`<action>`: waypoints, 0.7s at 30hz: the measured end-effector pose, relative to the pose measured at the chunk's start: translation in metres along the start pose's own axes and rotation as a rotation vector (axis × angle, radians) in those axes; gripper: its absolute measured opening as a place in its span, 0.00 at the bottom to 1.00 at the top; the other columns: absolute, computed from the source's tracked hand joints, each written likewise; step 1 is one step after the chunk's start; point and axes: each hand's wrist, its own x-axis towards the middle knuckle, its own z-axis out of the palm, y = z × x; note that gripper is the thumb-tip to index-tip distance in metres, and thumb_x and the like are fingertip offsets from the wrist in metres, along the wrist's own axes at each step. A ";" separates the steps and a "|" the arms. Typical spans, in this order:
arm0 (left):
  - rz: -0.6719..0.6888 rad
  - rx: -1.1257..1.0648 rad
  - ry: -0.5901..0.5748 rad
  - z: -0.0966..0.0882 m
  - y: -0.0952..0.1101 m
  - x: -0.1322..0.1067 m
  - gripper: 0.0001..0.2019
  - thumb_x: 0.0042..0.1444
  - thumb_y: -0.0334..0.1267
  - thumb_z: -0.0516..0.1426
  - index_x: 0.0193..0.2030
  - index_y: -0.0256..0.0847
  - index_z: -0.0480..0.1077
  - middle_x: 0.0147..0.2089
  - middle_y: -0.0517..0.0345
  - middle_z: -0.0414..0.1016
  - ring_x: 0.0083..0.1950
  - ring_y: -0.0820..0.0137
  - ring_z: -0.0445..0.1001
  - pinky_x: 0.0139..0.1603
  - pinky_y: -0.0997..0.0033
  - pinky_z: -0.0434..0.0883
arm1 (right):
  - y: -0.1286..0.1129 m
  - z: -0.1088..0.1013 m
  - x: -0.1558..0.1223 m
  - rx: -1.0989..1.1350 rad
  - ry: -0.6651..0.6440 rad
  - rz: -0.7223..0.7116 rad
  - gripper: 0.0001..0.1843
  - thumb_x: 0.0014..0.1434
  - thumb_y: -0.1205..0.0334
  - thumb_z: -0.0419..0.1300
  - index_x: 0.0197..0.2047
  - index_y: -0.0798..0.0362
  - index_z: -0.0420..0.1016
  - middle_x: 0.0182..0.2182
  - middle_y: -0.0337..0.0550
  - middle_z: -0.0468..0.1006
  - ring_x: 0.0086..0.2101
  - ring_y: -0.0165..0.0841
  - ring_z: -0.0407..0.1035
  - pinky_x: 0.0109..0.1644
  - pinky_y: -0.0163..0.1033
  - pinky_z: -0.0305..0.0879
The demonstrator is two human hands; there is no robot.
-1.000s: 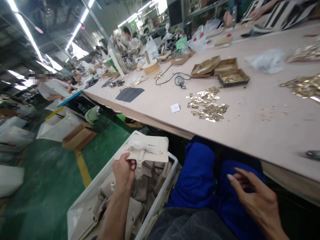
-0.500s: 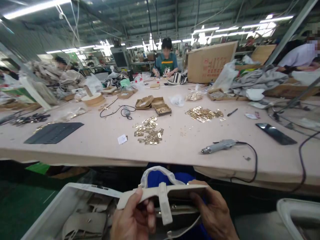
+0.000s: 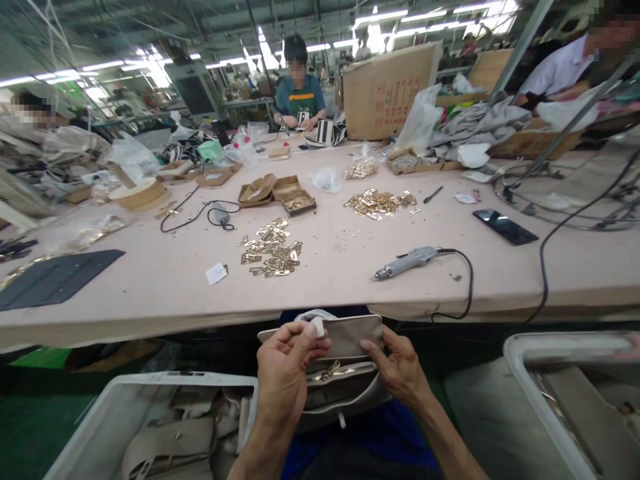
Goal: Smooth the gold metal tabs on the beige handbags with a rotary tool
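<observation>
A light beige handbag (image 3: 350, 335) rests over my lap at the table's front edge, its flap lifted and its mouth facing me. Inside it shows a gold zipper (image 3: 340, 372). My left hand (image 3: 287, 363) is closed on the pale strap tab (image 3: 319, 327) at the flap's left part. With thumb and fingers, my right hand (image 3: 397, 363) grips the flap's right edge. Part of the white-wrapped handle (image 3: 315, 314) shows behind the flap. On the table ahead lie a pile of gold metal frames (image 3: 274, 250) and a grey electric screwdriver (image 3: 406, 263).
White bins stand left (image 3: 185, 379) and right (image 3: 515, 350) of my lap, with beige bags inside. Farther back are a second pile of gold pieces (image 3: 377, 203), small cardboard boxes (image 3: 299, 203), a phone (image 3: 505, 227) and a large carton (image 3: 390, 93). A co-worker (image 3: 300, 93) sits across the table.
The bag has tilted so its inside and zipper show more. My left hand has moved onto the strap tab, which hung free before. The view has shifted right and down.
</observation>
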 end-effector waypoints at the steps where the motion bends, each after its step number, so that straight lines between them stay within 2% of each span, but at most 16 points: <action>1: 0.030 0.000 -0.008 0.002 0.001 0.001 0.18 0.44 0.38 0.75 0.35 0.34 0.74 0.32 0.47 0.83 0.30 0.64 0.82 0.33 0.72 0.78 | 0.001 0.000 0.000 0.004 -0.002 -0.001 0.18 0.68 0.47 0.58 0.38 0.53 0.76 0.28 0.39 0.75 0.26 0.31 0.66 0.31 0.35 0.60; 3: 0.082 0.010 -0.039 0.004 -0.001 0.003 0.20 0.42 0.33 0.76 0.40 0.36 0.74 0.32 0.50 0.84 0.31 0.64 0.82 0.35 0.71 0.79 | 0.002 0.001 0.001 0.020 -0.011 0.005 0.18 0.69 0.47 0.58 0.37 0.53 0.76 0.29 0.39 0.75 0.27 0.31 0.67 0.32 0.35 0.61; 6: 0.157 0.080 -0.079 0.000 -0.010 0.008 0.22 0.43 0.32 0.75 0.46 0.36 0.79 0.35 0.50 0.85 0.34 0.63 0.83 0.39 0.69 0.81 | 0.004 0.002 0.002 0.037 -0.017 0.018 0.18 0.69 0.46 0.58 0.38 0.53 0.77 0.28 0.39 0.74 0.26 0.31 0.66 0.32 0.36 0.61; 10: 0.291 0.246 -0.048 -0.004 -0.017 0.008 0.11 0.47 0.34 0.73 0.38 0.36 0.84 0.36 0.48 0.85 0.35 0.59 0.84 0.40 0.64 0.83 | 0.003 0.001 0.004 0.020 0.008 0.005 0.18 0.69 0.46 0.58 0.41 0.53 0.78 0.26 0.38 0.73 0.23 0.30 0.62 0.31 0.36 0.59; 14: 0.351 0.419 -0.025 -0.002 -0.003 -0.007 0.05 0.52 0.36 0.71 0.36 0.39 0.83 0.35 0.52 0.84 0.36 0.59 0.83 0.41 0.66 0.82 | 0.001 0.002 0.007 -0.018 0.034 0.000 0.19 0.68 0.46 0.58 0.40 0.53 0.78 0.26 0.39 0.74 0.24 0.32 0.65 0.31 0.37 0.61; 16: 0.420 0.514 0.032 -0.004 0.011 -0.014 0.05 0.54 0.37 0.70 0.37 0.41 0.82 0.37 0.54 0.84 0.39 0.60 0.83 0.44 0.66 0.81 | 0.002 0.003 0.006 -0.053 0.053 -0.005 0.19 0.67 0.44 0.59 0.39 0.53 0.79 0.27 0.40 0.75 0.26 0.33 0.67 0.33 0.37 0.62; 21: 0.844 0.598 0.370 -0.029 0.048 -0.007 0.06 0.55 0.37 0.69 0.39 0.42 0.80 0.46 0.54 0.81 0.47 0.62 0.79 0.54 0.66 0.76 | 0.008 0.004 0.002 -0.083 0.069 0.020 0.20 0.67 0.44 0.59 0.39 0.52 0.79 0.28 0.41 0.76 0.27 0.34 0.68 0.31 0.36 0.63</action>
